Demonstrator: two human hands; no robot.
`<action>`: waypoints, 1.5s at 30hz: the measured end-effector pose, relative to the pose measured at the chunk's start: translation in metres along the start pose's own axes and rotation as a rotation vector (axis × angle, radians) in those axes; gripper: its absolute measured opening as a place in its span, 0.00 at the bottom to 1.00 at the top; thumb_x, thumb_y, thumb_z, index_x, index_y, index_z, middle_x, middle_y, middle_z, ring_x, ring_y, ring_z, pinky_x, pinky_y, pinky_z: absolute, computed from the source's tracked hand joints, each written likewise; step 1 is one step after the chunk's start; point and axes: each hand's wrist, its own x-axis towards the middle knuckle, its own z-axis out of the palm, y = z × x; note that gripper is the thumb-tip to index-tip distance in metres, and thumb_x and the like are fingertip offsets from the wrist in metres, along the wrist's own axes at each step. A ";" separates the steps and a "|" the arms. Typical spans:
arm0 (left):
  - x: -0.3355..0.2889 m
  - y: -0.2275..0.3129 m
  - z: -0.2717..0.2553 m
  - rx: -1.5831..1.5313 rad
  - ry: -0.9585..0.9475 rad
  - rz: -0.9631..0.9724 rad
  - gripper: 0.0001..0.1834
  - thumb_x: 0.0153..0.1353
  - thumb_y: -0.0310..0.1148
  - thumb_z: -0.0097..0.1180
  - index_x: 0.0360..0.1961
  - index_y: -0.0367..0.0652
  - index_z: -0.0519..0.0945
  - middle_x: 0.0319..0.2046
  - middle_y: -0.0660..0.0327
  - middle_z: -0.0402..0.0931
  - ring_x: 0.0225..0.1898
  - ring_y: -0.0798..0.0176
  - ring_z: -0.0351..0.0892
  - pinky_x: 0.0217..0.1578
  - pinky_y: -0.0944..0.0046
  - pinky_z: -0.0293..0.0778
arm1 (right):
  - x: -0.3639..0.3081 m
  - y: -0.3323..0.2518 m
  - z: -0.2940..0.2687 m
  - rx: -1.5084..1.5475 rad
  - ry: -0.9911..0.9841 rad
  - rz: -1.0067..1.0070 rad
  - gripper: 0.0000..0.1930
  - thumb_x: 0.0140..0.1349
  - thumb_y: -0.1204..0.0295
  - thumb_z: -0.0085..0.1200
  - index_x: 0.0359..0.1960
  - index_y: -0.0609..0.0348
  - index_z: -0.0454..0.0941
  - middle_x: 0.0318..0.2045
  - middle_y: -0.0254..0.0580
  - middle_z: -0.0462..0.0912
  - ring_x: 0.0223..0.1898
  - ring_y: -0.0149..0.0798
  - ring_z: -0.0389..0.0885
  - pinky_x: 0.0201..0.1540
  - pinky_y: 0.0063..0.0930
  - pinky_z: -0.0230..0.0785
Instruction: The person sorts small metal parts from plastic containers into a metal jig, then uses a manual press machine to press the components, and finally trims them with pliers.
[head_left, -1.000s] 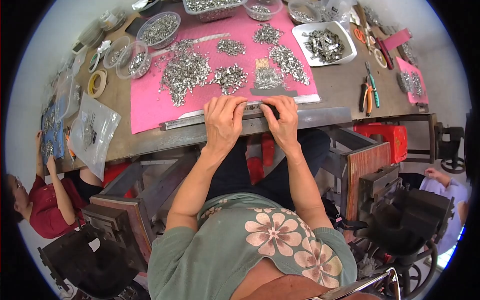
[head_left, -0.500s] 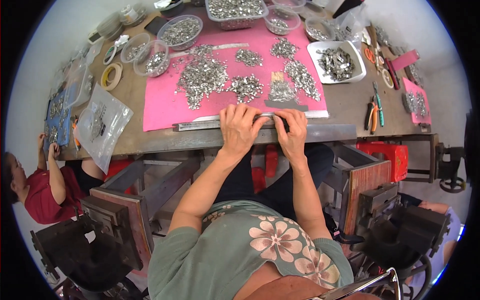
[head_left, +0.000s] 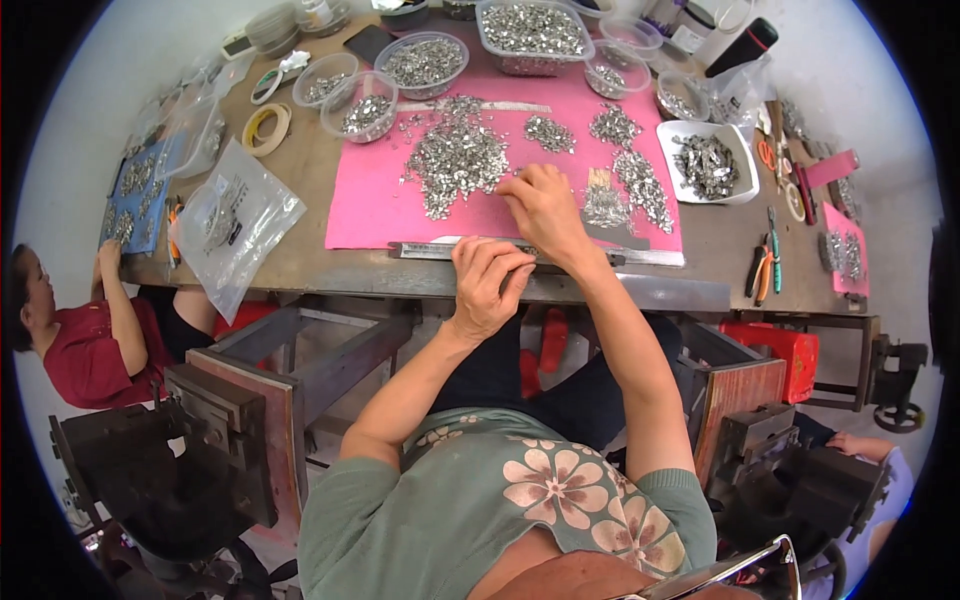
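On the bench, a pink mat (head_left: pixel 365 215) bears several piles of small shiny metal pieces, the largest pile (head_left: pixel 455 160) left of centre. My right hand (head_left: pixel 548 215) reaches over the mat, its fingertips pinched together by a pile it mostly hides. Whether a piece is between those fingertips is too small to see. At the mat's near edge lies a long narrow metal rail (head_left: pixel 425 251). My left hand (head_left: pixel 487 283) is closed with curled fingers at this rail; what it grips is hidden. A dark grey strip (head_left: pixel 615 236) lies beside a bundle of thin silvery pieces (head_left: pixel 605 207).
Clear tubs (head_left: pixel 425 65) of metal pieces line the back. To the right are a white tray (head_left: pixel 745 185) of larger metal parts and pliers (head_left: pixel 774 250). A plastic bag (head_left: pixel 255 215) and tape roll (head_left: pixel 282 125) lie left. Another person (head_left: pixel 95 345) sits far left.
My right hand has left the rail and moved up and left over the mat to a pile. My left hand stays by the rail, its fingers more curled. The whole view has shifted slightly.
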 end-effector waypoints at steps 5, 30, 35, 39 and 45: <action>0.000 0.001 0.003 -0.057 0.010 -0.032 0.08 0.56 0.28 0.68 0.38 0.47 0.84 0.38 0.65 0.77 0.45 0.56 0.76 0.56 0.49 0.65 | 0.006 -0.001 0.013 -0.043 -0.115 -0.004 0.04 0.60 0.75 0.60 0.36 0.54 0.84 0.34 0.40 0.77 0.42 0.46 0.75 0.44 0.42 0.63; -0.002 -0.001 -0.001 -0.042 0.019 -0.061 0.08 0.56 0.27 0.69 0.37 0.47 0.84 0.37 0.65 0.79 0.44 0.57 0.78 0.59 0.47 0.65 | 0.002 -0.002 -0.027 0.182 -0.090 0.273 0.06 0.63 0.73 0.61 0.34 0.63 0.81 0.28 0.42 0.82 0.32 0.40 0.80 0.40 0.37 0.69; 0.002 0.001 0.004 -0.053 0.002 -0.073 0.08 0.57 0.28 0.68 0.38 0.48 0.85 0.37 0.65 0.79 0.44 0.58 0.78 0.60 0.48 0.63 | -0.060 0.000 -0.074 0.327 0.023 0.467 0.04 0.67 0.77 0.58 0.37 0.67 0.79 0.29 0.43 0.83 0.33 0.32 0.81 0.41 0.28 0.73; 0.016 0.010 0.013 0.025 -0.110 -0.069 0.06 0.61 0.29 0.64 0.39 0.47 0.85 0.37 0.64 0.78 0.43 0.59 0.77 0.59 0.48 0.60 | -0.094 -0.007 -0.069 0.223 0.097 0.348 0.02 0.63 0.80 0.59 0.36 0.64 0.79 0.38 0.42 0.84 0.42 0.40 0.81 0.48 0.33 0.72; 0.020 0.017 0.030 0.098 -0.221 -0.040 0.07 0.62 0.29 0.62 0.42 0.45 0.86 0.37 0.63 0.79 0.43 0.58 0.77 0.55 0.51 0.62 | -0.102 -0.013 -0.048 0.095 0.171 0.313 0.05 0.60 0.78 0.62 0.35 0.59 0.78 0.36 0.40 0.81 0.40 0.46 0.77 0.47 0.38 0.63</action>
